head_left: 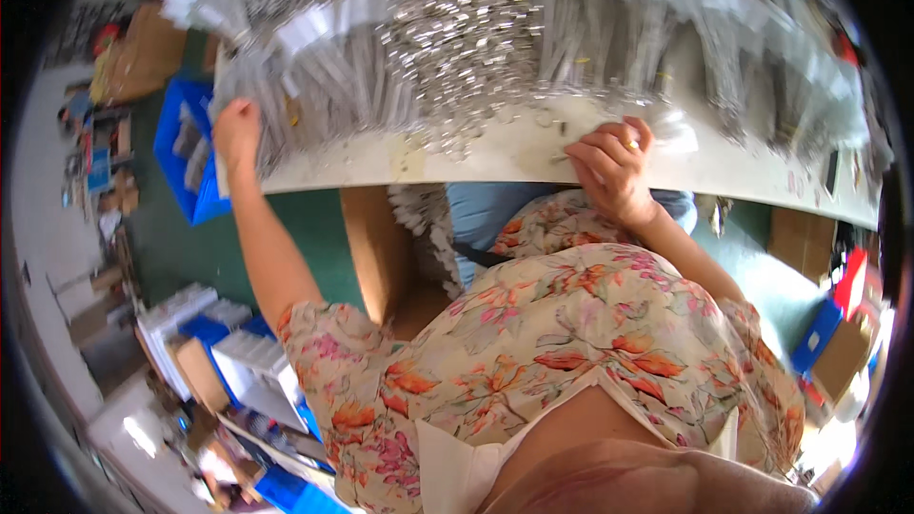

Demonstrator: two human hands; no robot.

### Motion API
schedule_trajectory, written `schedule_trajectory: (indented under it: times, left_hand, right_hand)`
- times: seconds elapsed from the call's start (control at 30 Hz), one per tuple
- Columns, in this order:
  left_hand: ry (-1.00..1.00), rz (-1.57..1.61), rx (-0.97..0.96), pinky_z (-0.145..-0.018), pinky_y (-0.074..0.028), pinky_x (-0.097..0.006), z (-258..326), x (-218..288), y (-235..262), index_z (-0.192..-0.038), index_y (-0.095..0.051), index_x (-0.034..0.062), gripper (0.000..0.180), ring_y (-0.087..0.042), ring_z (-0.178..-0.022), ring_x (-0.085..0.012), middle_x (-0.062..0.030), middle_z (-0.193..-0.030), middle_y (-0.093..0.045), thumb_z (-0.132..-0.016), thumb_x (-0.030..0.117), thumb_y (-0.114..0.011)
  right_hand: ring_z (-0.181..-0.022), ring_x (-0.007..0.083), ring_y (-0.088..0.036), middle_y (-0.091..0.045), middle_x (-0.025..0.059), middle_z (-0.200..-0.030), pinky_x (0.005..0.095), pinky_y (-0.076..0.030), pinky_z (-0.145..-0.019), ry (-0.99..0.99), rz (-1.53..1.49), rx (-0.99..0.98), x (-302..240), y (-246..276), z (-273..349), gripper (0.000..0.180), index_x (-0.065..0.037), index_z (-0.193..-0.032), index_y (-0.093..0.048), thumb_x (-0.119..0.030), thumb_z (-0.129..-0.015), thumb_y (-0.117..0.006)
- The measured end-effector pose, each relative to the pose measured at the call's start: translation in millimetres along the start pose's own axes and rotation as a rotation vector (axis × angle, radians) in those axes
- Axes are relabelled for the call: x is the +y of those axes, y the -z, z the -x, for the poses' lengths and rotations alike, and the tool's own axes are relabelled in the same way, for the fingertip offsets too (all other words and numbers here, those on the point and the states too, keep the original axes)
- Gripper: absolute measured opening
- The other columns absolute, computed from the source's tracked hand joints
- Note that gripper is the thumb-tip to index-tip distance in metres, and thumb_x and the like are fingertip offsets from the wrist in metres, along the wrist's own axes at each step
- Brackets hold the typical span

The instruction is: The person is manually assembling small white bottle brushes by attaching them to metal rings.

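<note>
My left hand [236, 138] is at the table's left end, left of centre in the upper frame, fingers bent in beside a row of clear plastic bags [333, 86]. I cannot tell whether it has hold of one. My right hand [614, 167] is right of centre over the near edge of the table [352, 168], fingers curled inward; the fingertips are partly hidden, so I cannot tell what, if anything, they pinch.

The bags stretch across the top of the frame, bunched with thin grey contents too blurred to name. Between them, at top centre, lies a loose heap of small shiny metal pieces [466, 38].

At upper left, the blue bin [168, 138] contains greyish-white packets [193, 167]. Below the table, left of centre, stands a cardboard box [364, 247]; another brown box [802, 246] sits toward the right edge.
</note>
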State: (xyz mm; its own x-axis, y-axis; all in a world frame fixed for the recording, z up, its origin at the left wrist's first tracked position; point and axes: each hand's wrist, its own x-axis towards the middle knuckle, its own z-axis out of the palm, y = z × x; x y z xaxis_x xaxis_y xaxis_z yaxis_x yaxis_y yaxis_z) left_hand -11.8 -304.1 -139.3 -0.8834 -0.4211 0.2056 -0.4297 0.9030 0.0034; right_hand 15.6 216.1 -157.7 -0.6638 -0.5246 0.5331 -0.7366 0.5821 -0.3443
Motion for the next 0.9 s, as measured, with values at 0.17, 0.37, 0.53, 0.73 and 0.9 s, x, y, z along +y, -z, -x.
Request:
schedule_trajectory:
  times: [0.17,0.37,0.53,0.73,0.9]
  left_hand:
    - [0.013,0.463,0.501,-0.067,-0.047,-0.038,19,40,19,-0.073,-0.058,-0.0002,0.037,-0.062,-0.073,-0.0306,-0.0156,-0.075,-0.063,-0.085,0.034,-0.054]
    - [0.027,0.227,-0.264,-0.061,-0.044,-0.037,27,52,-21,-0.076,-0.061,0.0021,0.027,-0.059,-0.061,-0.0234,-0.0112,-0.067,-0.062,-0.082,0.029,-0.059]
    - [0.309,0.772,-0.361,-0.042,-0.035,-0.030,24,41,-34,-0.077,-0.061,0.0023,0.023,-0.051,-0.054,-0.0111,-0.0029,-0.060,-0.057,-0.082,0.025,-0.061]
    - [0.292,0.888,-0.220,-0.045,-0.037,-0.025,28,53,-7,-0.090,-0.057,0.0023,0.021,-0.052,-0.058,-0.0107,-0.0037,-0.070,-0.059,-0.084,0.023,-0.057]
    - [0.011,0.816,0.402,-0.073,-0.041,-0.027,23,79,27,-0.098,-0.057,-0.0023,0.022,-0.051,-0.074,-0.0139,-0.0064,-0.082,-0.059,-0.092,0.017,-0.048]
  right_hand:
    - [-0.062,0.0237,-0.055,-0.056,0.0103,-0.075,0.0317,-0.045,-0.055,-0.104,-0.167,0.042,38,12,-51,0.012,-0.002,-0.087,-0.059,0.002,-0.076,-0.062]
    - [-0.073,0.0304,-0.061,-0.062,0.0133,-0.081,0.0374,-0.049,-0.066,-0.341,0.070,-0.076,115,-4,-131,0.021,-0.005,-0.089,-0.061,-0.024,-0.081,-0.059]
    - [-0.084,0.0322,-0.063,-0.065,0.0148,-0.090,0.0387,-0.051,-0.071,-0.530,0.308,-0.320,109,-5,-157,0.021,-0.009,-0.091,-0.064,-0.019,-0.073,-0.060]
    - [-0.081,0.0297,-0.064,-0.066,0.0141,-0.086,0.0361,-0.051,-0.071,-0.662,0.057,-0.204,117,4,-152,0.022,-0.005,-0.089,-0.061,-0.020,-0.074,-0.061]
    - [-0.072,0.0269,-0.062,-0.063,0.0117,-0.076,0.0374,-0.049,-0.066,-0.659,-0.797,0.608,137,69,-129,0.031,-0.004,-0.093,-0.056,-0.031,-0.078,-0.062]
